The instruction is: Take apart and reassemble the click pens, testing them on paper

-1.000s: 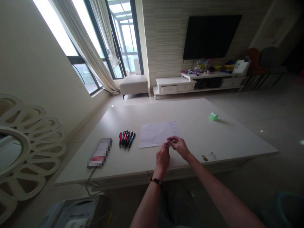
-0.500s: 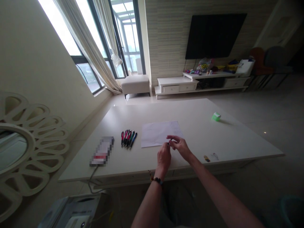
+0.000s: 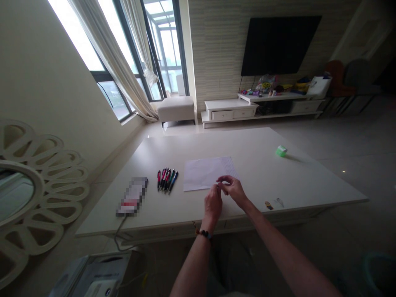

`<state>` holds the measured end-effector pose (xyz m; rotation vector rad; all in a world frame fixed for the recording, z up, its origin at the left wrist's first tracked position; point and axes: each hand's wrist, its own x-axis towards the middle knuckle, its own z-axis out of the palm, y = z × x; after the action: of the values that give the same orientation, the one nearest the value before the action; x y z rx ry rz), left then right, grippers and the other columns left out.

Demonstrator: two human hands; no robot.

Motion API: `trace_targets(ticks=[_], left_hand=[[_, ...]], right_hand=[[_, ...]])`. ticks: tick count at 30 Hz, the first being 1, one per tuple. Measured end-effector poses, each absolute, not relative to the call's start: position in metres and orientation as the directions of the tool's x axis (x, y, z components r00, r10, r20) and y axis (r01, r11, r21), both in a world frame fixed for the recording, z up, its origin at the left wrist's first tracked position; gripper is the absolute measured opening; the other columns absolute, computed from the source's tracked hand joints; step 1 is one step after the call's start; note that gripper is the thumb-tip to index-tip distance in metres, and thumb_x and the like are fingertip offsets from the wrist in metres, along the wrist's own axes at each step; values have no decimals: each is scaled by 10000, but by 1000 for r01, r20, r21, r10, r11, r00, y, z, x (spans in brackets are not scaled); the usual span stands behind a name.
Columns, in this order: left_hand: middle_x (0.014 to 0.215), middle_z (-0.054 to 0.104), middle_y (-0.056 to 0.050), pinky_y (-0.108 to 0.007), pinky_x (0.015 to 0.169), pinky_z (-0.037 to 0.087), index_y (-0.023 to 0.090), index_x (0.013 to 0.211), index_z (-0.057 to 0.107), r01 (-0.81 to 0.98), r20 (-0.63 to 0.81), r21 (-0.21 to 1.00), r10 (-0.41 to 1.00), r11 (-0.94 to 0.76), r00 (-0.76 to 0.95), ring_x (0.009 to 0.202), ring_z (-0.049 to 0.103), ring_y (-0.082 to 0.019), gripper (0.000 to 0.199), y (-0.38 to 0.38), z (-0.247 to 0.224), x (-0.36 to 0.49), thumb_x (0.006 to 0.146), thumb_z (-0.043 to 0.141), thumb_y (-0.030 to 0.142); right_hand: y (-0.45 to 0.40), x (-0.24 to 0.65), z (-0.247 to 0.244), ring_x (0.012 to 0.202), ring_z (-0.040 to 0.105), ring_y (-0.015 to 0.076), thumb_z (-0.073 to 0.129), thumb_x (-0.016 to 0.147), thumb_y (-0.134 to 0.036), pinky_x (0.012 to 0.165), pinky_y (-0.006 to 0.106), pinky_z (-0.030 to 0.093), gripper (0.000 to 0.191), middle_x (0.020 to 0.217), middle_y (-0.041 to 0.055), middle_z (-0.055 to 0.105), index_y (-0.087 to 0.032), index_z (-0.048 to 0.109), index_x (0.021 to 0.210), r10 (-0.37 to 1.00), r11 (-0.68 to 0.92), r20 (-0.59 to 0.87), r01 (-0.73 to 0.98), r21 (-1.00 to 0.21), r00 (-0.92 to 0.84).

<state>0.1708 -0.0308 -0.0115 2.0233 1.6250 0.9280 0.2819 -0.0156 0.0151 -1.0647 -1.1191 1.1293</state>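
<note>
My left hand is closed in front of the near edge of a white paper sheet. Against its fingertips, the thumb and fingers of my right hand meet in a pinch. Something small and dark shows in part between the two hands; its kind is hidden by the fingers. To the left of the paper lies a row of several pens, with red, green, blue and black parts. Printed lines run along the sheet's right side.
On the white table, a bright green box-like object stands at the far right. A small yellow-and-dark piece and a pale clear piece lie near the front edge. A blurred-out device with a cable is at the left.
Both hands stay together in nearly the same place, with only slight finger movement. The dark bit between them shows less now. The pens and paper lie as before.
</note>
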Motion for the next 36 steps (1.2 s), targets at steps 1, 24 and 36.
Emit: trace_targets(ticks=[1,24,36], left_hand=[[804,647,-33,-226,591,349,209,953,517,705,258,662,960,-256,107,717,606,-142,275,-31,-11,171,935,272,334],[923,666,-66,-216,638,376,204,1085,533,661,271,703,958,-262,91,791,621,-144,289,-31,-10,170,922,329,328],[840,662,-52,-210,619,367,203,1029,560,636,311,720,948,-278,62,722,600,-133,274,-25,-15,165,910,334,302]], right_hand=[[-16,282,15,389,390,35,703,616,-459,350,206,308,407,886,80,676,-167,652,895,992,117,111,-134,-984,54],[-10,275,7,312,316,26,748,568,-394,289,199,220,282,651,42,686,-158,652,689,981,82,38,-233,-969,188],[-4,263,13,295,319,30,719,585,-419,279,200,214,304,653,42,686,-154,664,724,988,78,42,-248,-965,149]])
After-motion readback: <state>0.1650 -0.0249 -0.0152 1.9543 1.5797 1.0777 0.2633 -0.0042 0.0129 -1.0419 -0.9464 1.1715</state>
